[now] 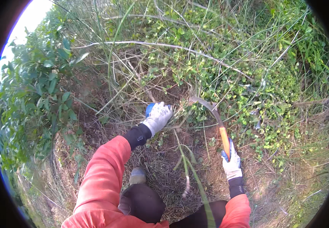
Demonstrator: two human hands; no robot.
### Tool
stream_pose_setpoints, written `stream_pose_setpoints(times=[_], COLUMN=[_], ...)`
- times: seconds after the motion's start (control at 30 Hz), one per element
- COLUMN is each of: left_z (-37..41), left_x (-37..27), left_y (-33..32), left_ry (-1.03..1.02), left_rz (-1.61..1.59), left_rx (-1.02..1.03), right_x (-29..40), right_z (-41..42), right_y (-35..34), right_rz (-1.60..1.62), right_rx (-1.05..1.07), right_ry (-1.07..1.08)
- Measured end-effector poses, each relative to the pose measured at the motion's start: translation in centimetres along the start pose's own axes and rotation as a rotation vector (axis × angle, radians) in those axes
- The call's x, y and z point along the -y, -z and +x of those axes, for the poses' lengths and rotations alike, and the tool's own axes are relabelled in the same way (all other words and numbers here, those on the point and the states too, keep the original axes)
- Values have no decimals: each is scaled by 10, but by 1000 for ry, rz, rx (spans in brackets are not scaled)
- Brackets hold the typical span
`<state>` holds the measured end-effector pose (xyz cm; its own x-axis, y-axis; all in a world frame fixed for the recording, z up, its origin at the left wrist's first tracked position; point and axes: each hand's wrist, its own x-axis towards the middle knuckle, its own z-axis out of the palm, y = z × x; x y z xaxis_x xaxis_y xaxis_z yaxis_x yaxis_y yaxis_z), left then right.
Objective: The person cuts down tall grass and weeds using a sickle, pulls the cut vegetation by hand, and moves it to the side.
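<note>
My left hand (159, 115), in a white and blue work glove, is closed around a bunch of grass stems (178, 112) low over the ground. My right hand (231, 164), gloved alike, grips the orange handle of a sickle (224, 139) at the lower right. The sickle's curved metal blade (208, 105) arches up and left, its tip a short way right of the bunch. A long green stalk (186, 166) with a pinkish flower spike hangs between my arms. The fingers of my left hand are partly hidden from view.
Leafy low plants (270, 91) and tall grass cover the slope ahead. A long dry stem (158, 44) arches across it. A leafy bush (44, 79) stands at left. My boot (138, 175) rests on ground strewn with dry grass below my left arm.
</note>
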<state>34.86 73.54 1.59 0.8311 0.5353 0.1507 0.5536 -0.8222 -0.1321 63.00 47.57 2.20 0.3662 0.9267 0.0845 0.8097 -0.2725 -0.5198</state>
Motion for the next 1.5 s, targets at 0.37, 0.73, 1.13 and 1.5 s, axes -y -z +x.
stream_pose_setpoints(times=[0.37, 0.73, 1.13, 1.5], left_z=[-125, -137, -41, -78], left_x=[-79, -240, -469, -414], left_y=[221, 300, 260, 324], left_ry=[107, 39, -366, -416], left_rz=[-222, -316, -706, -1226], left_rx=[-155, -135, -237, -436], right_x=[63, 79, 71, 31], right_z=[-44, -141, -167, -224], right_y=[78, 111, 164, 251], right_rz=[1153, 1600, 1756, 1525], right_rx=[272, 338, 173, -245], right_ry=[-434, -490, -428, -428])
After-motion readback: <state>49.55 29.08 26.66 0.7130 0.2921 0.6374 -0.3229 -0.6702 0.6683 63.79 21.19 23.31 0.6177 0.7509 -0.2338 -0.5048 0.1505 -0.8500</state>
